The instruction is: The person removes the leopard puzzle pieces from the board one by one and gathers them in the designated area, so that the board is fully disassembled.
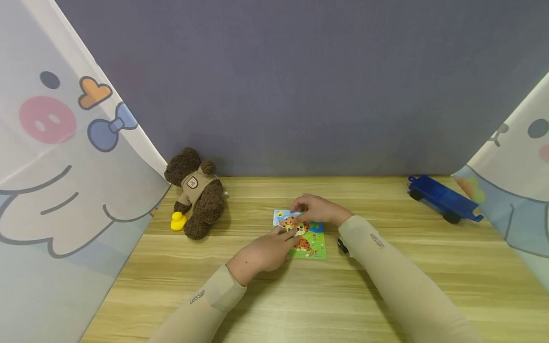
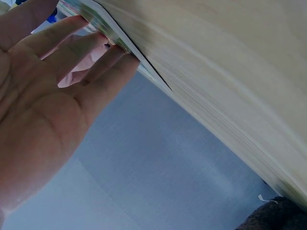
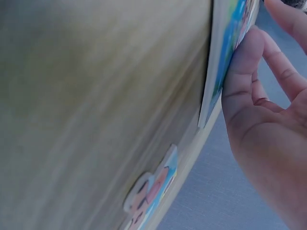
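A flat jigsaw puzzle [image 1: 315,245] with a spotted leopard picture lies on the table in front of the person. From the lower left, the left hand [image 1: 267,250] rests its extended fingertips on the puzzle. In the left wrist view its fingers [image 2: 108,84] are fairly straight and touch the picture near the board's edge. The right hand [image 1: 319,209] is over the puzzle's upper part, fingers bent downward. The right wrist view shows its thumb [image 3: 243,62] against the picture; nothing is visibly held. A loose puzzle piece [image 3: 154,191] lies on the table beside the board.
A brown teddy bear [image 1: 201,195] in a tan shirt lies at the back left, a yellow rubber duck [image 1: 177,221] beside it. A blue toy wagon [image 1: 443,197] stands at the back right. Some small black object [image 1: 342,246] shows by the right sleeve. A grey wall [image 1: 300,95] closes the back.
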`<act>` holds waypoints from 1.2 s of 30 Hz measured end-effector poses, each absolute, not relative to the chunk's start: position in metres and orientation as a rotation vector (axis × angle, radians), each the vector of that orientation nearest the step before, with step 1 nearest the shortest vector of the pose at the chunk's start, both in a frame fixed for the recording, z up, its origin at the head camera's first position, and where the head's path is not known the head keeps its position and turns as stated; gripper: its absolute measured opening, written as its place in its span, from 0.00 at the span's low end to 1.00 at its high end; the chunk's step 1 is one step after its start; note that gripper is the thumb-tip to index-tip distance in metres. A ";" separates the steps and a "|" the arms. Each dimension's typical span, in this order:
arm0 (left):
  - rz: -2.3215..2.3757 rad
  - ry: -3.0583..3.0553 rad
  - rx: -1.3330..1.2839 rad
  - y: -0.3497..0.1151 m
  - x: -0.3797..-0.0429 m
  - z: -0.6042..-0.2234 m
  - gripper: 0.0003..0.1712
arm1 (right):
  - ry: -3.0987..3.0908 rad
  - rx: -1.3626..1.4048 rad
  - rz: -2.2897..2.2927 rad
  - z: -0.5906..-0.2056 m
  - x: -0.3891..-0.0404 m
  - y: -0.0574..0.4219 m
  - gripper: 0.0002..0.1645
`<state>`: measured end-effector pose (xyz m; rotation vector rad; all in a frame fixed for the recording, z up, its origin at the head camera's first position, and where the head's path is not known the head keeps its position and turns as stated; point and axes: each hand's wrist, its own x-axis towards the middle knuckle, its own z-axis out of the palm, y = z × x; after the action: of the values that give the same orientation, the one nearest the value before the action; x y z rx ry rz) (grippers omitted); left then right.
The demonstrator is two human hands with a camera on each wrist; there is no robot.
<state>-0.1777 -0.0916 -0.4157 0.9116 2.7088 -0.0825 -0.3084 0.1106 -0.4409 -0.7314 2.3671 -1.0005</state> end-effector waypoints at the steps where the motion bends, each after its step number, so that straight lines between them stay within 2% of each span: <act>1: -0.087 2.709 0.912 -0.092 -0.178 -0.415 0.35 | 2.370 -0.730 -0.993 -0.441 -0.309 0.110 0.16; 13: -0.092 2.711 0.922 -0.091 -0.177 -0.413 0.35 | 2.403 -0.755 -0.904 -0.440 -0.311 0.105 0.17; 23: -0.064 2.709 0.914 -0.091 -0.176 -0.413 0.35 | 2.399 -0.754 -0.860 -0.436 -0.308 0.102 0.13; 36: -0.098 2.707 0.918 -0.092 -0.177 -0.413 0.36 | 2.402 -0.773 -0.905 -0.438 -0.308 0.106 0.15</act>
<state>-0.1767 -0.0916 -0.4134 0.9180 2.7070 -0.0982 -0.3082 0.1055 -0.4383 -0.7726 2.4016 -0.9053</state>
